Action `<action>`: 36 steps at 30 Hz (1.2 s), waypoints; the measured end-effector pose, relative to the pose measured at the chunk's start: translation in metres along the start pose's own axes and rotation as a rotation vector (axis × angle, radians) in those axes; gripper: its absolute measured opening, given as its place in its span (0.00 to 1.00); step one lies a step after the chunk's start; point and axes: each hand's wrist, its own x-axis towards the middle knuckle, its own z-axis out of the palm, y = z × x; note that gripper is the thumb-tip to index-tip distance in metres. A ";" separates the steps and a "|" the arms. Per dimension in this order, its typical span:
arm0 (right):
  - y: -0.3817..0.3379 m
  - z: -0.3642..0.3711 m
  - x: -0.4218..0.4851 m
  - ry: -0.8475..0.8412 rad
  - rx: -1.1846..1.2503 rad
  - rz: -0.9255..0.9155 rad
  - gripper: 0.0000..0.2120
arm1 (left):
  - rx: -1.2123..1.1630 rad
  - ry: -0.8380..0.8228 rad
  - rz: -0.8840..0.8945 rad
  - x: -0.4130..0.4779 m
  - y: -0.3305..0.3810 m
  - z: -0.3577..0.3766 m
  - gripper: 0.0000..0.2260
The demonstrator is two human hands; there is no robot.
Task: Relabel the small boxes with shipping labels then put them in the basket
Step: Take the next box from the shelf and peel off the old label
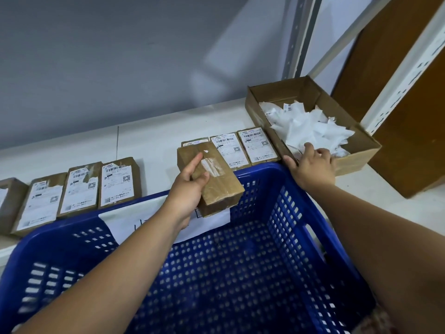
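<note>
My left hand (190, 186) grips a small brown box (216, 179) above the far rim of the blue plastic basket (301, 194). The box's top shows only torn white label scraps. My right hand (310, 162) reaches into an open cardboard tray (361, 150) of crumpled white label papers (310, 126), its fingers curled among the papers. What the fingers hold is hidden. Three labelled small boxes (257, 147) lie in a row behind the basket. Several more labelled boxes (79, 186) lie in a row at the left.
All stands on a white shelf (149, 143) against a grey wall. A white paper sheet (144, 220) hangs over the basket's far rim. A tall brown carton (409, 116) and a white perforated upright (404, 75) stand at the right.
</note>
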 end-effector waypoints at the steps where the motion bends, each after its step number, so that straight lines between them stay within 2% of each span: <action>1: 0.000 0.000 0.002 -0.011 -0.056 -0.021 0.31 | -0.001 0.002 -0.005 0.000 0.000 0.001 0.21; 7: -0.006 0.002 0.010 0.027 -0.202 -0.066 0.21 | -0.021 0.003 -0.033 -0.002 -0.002 0.003 0.21; 10: -0.009 -0.001 0.011 0.017 -0.188 -0.095 0.19 | -0.018 0.009 -0.034 -0.004 -0.002 0.002 0.21; 14: -0.005 0.004 0.003 0.142 0.041 -0.072 0.17 | -0.019 0.013 -0.038 -0.004 -0.002 0.001 0.21; 17: -0.010 0.003 -0.002 0.142 0.389 0.046 0.21 | -0.013 0.015 -0.041 -0.004 -0.002 -0.001 0.21; 21: -0.014 -0.005 0.001 0.205 0.580 0.195 0.16 | -0.008 0.016 -0.024 -0.004 -0.003 -0.003 0.21; 25: -0.012 -0.008 0.003 0.309 0.508 0.217 0.08 | -0.005 0.020 0.013 -0.001 -0.002 -0.002 0.23; 29: -0.022 -0.008 -0.003 0.342 0.411 0.120 0.09 | -0.036 0.006 0.066 0.002 -0.003 -0.003 0.30; 31: -0.034 -0.009 -0.008 0.334 0.421 0.008 0.10 | -0.048 0.028 0.069 0.006 -0.004 -0.004 0.31; 33: -0.052 -0.010 -0.013 0.266 0.534 -0.092 0.10 | -0.059 0.064 0.065 0.012 -0.005 -0.006 0.31; 36: -0.086 -0.015 -0.024 -0.018 0.726 -0.133 0.11 | -0.113 0.090 0.050 0.021 -0.006 -0.007 0.34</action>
